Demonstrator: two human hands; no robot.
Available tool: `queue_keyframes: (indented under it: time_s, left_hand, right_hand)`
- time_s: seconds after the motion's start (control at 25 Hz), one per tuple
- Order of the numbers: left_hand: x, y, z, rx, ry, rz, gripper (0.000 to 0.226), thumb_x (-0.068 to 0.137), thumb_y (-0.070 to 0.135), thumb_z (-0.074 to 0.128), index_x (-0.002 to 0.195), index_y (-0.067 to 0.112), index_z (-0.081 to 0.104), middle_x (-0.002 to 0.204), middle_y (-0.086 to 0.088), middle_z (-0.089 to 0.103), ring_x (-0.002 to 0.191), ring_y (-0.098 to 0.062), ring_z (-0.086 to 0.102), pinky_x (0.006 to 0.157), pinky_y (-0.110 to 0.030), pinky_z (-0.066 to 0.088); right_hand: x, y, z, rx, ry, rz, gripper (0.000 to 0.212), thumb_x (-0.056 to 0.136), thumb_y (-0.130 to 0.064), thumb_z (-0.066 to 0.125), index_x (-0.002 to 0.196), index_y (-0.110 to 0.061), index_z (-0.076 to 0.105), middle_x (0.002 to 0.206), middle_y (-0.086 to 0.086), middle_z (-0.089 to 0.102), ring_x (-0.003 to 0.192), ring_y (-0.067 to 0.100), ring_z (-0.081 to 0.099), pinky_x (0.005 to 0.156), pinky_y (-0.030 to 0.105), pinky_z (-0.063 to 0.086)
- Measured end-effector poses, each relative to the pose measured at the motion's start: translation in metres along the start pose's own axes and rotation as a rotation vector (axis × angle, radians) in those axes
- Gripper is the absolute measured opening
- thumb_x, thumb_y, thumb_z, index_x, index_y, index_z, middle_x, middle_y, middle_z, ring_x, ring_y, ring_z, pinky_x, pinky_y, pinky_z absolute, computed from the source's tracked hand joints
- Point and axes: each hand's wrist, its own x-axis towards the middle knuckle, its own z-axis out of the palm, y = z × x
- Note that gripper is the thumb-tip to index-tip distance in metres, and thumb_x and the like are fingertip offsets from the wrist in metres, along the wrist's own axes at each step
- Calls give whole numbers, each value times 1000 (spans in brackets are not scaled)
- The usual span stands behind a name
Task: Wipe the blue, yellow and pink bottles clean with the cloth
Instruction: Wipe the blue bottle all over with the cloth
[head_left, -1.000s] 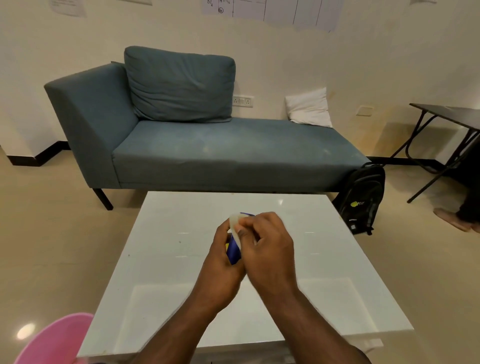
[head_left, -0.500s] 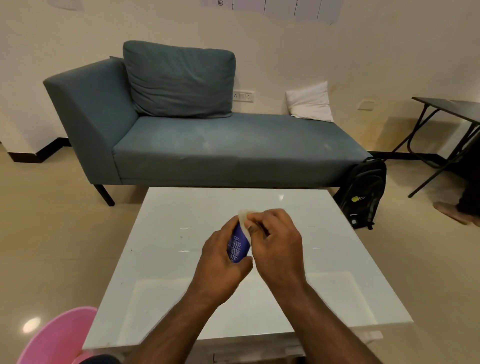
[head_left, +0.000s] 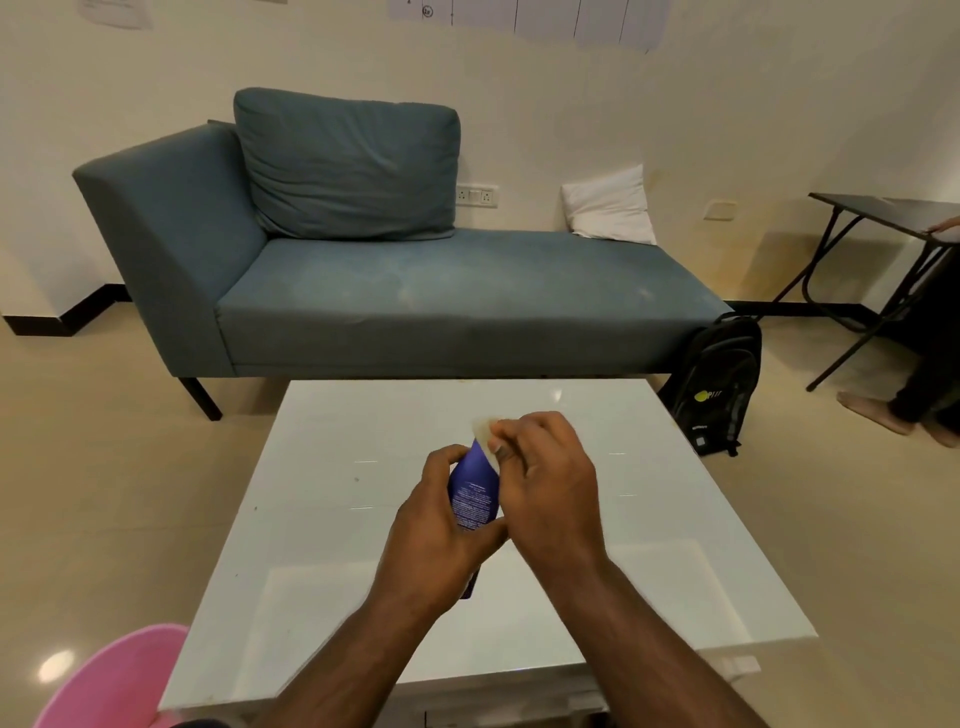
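Observation:
Over the middle of the white table (head_left: 332, 467), my left hand (head_left: 436, 535) grips the blue bottle (head_left: 474, 491) around its body, with small white print facing me. My right hand (head_left: 545, 488) pinches a small pale cloth (head_left: 483, 430) against the bottle's upper end. Both hands hide most of the bottle and its cap. No yellow or pink bottle shows in the view.
A pink tub (head_left: 109, 680) sits at the lower left beside the table. Behind the table stands a blue-grey couch (head_left: 441, 301) with a black backpack (head_left: 719, 384) leaning at its right end. At the far right are a dark folding table (head_left: 883, 218) and a person's feet (head_left: 872, 413).
The bottle has turned in my left hand, showing more of its printed side. My right hand with the cloth has slid toward the bottle's top end.

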Motion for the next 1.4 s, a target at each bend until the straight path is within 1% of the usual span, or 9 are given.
queue_keyframes:
  time_s: [0.16,0.32,0.48,0.6,0.8,0.92,1.0,1.12,1.4]
  left_hand:
    - [-1,1,-3,-16,16,-13,64,72,56,69,125,41,36,116,15,57,86,-5,61,59,-3,47]
    - [-3,2,-1,-12,-19,28,70,71,55,66,131,41,34,124,18,50,97,-8,58,71,1,44]
    - [0,-5,-4,61,-12,55,65,83,42,74,139,36,41,134,11,56,109,-13,61,94,-25,56]
    - [-3,-6,-3,175,5,48,71,85,42,73,145,32,37,142,7,52,117,-17,58,99,-33,53]
    - [-2,-1,-4,104,51,14,57,85,38,73,136,27,48,125,4,63,100,-15,62,89,-24,53]
    - [-5,-2,-8,153,35,49,62,84,37,76,137,32,45,121,11,58,100,-15,61,87,-26,56]
    - [-8,-3,-12,117,7,57,66,83,33,78,137,37,41,120,14,57,98,-16,63,84,-24,57]
    - [-8,-3,-17,72,-52,61,63,85,28,78,130,45,38,115,15,56,91,-9,63,74,-10,50]
    - [-1,0,-20,104,-95,100,51,87,17,75,122,42,47,111,10,62,93,-13,62,81,-23,50]
  right_hand:
    - [-12,-2,1,-23,-101,-82,36,85,-38,59,109,-12,66,102,5,64,83,16,62,74,23,56]
    - [4,5,-4,60,8,73,21,88,-25,63,106,-15,66,102,0,62,80,9,58,69,-1,45]
    - [-10,-2,0,-56,-128,-117,25,88,-27,61,109,-14,64,102,1,61,87,15,58,75,9,44]
    - [5,7,-6,-60,-45,-78,19,87,-20,64,103,-11,68,97,4,63,84,11,56,76,4,37]
    - [-15,-5,4,-147,-218,-169,32,83,-28,66,112,-15,62,106,4,61,94,18,57,79,31,55]
    - [4,6,-4,-155,-123,-193,22,84,-20,64,103,-10,67,97,6,64,88,16,58,78,20,49]
    - [16,9,-12,-56,-53,-65,13,88,-14,62,99,-11,67,93,2,63,80,9,57,77,15,47]
    - [21,5,-23,170,-234,235,10,93,-15,58,98,-20,64,93,-6,63,82,6,60,74,12,49]
    - [25,-13,-40,123,-376,139,20,93,-22,58,110,-21,68,103,-8,63,94,12,60,86,19,48]
